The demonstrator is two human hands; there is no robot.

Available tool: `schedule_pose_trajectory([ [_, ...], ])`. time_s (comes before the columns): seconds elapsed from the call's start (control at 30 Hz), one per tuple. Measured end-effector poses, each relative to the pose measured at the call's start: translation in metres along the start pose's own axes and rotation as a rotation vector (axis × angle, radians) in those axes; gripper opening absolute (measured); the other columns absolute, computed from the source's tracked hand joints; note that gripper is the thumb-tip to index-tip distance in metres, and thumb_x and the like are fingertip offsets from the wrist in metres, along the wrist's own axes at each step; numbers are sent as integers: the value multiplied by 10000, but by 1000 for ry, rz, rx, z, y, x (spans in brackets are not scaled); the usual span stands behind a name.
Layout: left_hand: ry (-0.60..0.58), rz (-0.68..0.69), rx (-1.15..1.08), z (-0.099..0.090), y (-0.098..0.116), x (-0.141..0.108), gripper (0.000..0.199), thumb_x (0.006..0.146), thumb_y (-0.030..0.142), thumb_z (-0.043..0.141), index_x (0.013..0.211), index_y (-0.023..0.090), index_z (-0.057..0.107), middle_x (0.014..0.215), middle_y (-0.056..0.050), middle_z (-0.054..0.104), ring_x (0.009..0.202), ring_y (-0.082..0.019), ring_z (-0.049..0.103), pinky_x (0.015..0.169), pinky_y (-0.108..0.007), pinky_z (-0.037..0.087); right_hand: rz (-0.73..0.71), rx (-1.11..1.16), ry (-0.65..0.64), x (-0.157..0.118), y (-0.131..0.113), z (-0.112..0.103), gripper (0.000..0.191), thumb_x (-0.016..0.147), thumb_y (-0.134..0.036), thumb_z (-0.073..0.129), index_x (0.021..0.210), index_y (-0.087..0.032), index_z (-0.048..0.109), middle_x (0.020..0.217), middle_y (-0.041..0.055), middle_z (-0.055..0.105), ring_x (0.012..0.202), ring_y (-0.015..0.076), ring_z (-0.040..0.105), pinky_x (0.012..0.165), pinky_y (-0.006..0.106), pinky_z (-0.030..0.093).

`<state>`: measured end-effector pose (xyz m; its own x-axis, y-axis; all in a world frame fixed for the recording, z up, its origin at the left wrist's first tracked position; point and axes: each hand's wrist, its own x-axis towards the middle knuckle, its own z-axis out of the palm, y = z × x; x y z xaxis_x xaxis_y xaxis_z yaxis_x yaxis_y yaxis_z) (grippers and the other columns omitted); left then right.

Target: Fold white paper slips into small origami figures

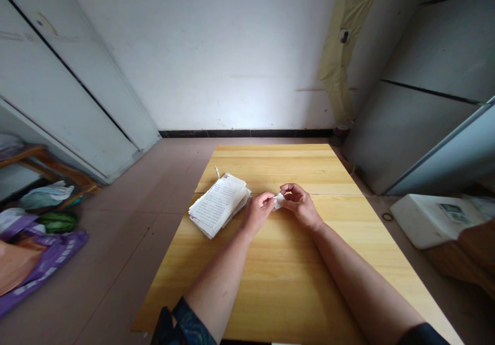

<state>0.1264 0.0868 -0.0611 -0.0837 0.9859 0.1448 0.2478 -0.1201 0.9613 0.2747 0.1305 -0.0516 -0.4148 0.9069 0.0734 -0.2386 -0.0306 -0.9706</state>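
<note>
Between my two hands is a small folded piece of white paper (279, 201), above the middle of the wooden table (294, 278). My left hand (258, 213) pinches its left side, with thumb and fingers together. On the other side, my right hand (300, 206) grips the right edge between thumb and curled fingers. Part of the paper is hidden behind the fingertips. Left of my left hand lies a loose stack of printed paper sheets (219, 206), its edges uneven. A thin twisted paper strip (217, 171) sticks up at the stack's far end.
Beyond the table stands a white wall (240, 51). On the left floor are a purple bag (58, 262), a watermelon (58, 222) and a wooden rack (42, 159). To the right sit a white box (425, 221) and a grey cabinet (421, 87).
</note>
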Motion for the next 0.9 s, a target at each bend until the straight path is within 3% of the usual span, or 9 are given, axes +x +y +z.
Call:
schedule_pose_trajectory([
  [0.17,26,-18,57,0,0,1,182,790,308,550,805,155,647,624,1,627,584,-116,579,530,-191,422,4,-152,-28,-1,-4,-6,432,625,-264,683,1040,-218,573,901,15,623,761,159,585,710,301,462],
  [0.27,-17,0,53,1,-1,1,174,781,299,545,764,152,637,608,9,602,571,-106,559,536,-190,414,-90,-293,-18,1,-3,-7,303,654,-299,683,938,-206,635,1007,36,591,813,155,559,726,292,456],
  [0.37,-37,-1,66,0,1,0,160,764,271,526,708,147,611,573,24,553,545,-92,516,509,-179,378,-131,-393,-57,3,0,-8,164,703,-327,651,779,-182,644,860,29,590,777,155,548,704,283,443],
  [0.5,-36,-40,63,-3,6,0,147,740,246,512,676,143,595,527,41,490,510,-80,441,477,-175,324,-86,-420,-57,4,2,-10,171,718,-345,634,717,-175,619,717,-1,579,668,132,519,626,258,413],
  [0.63,-55,-109,-23,-6,4,2,171,729,227,532,812,125,640,566,38,519,496,-73,427,471,-177,320,23,-371,-81,5,3,-12,220,702,-387,641,715,-172,596,610,-28,564,553,108,478,540,238,382],
  [0.73,-45,-107,-21,-7,-4,4,331,703,163,549,1021,130,633,627,38,557,514,-73,451,498,-177,350,53,-410,-66,6,5,-13,202,691,-370,640,695,-176,586,544,-41,545,491,100,458,479,224,350],
  [0.9,5,-8,283,-5,-15,4,478,704,81,539,1163,210,573,637,62,546,575,-89,494,559,-184,380,54,-702,-15,5,6,-8,65,712,-249,558,700,-192,588,497,-45,540,458,106,469,453,212,334],
])
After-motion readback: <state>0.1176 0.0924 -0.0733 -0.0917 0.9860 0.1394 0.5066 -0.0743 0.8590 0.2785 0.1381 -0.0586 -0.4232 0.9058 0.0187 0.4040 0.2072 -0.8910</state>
